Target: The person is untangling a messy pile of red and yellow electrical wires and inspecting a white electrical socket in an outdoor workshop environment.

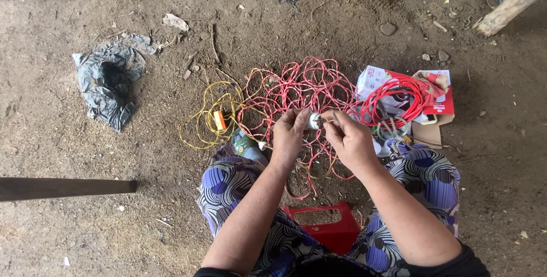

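Two hands meet in the middle of my view, above the dirt floor. My left hand has its grip pinched around a small white fitting, a short rounded plastic piece. Its long axis runs left to right, and its free end points right toward my right hand. The right grip is pressed together on a thin dark tool whose tip meets that free end; I cannot tell what kind of tool it is.

Just beyond the fitting lies a loose tangle of red wire, thin and springy, spread in overlapping loops. To its left sits a smaller coil of yellow wire with a small orange piece on it. To the right, a tighter red wire coil rests on an opened red and white carton.

Far left, a crumpled grey plastic bag lies on the floor. Near me, a red plastic stool shows between knees covered in blue patterned cloth. A wooden pole reaches in from the left edge.
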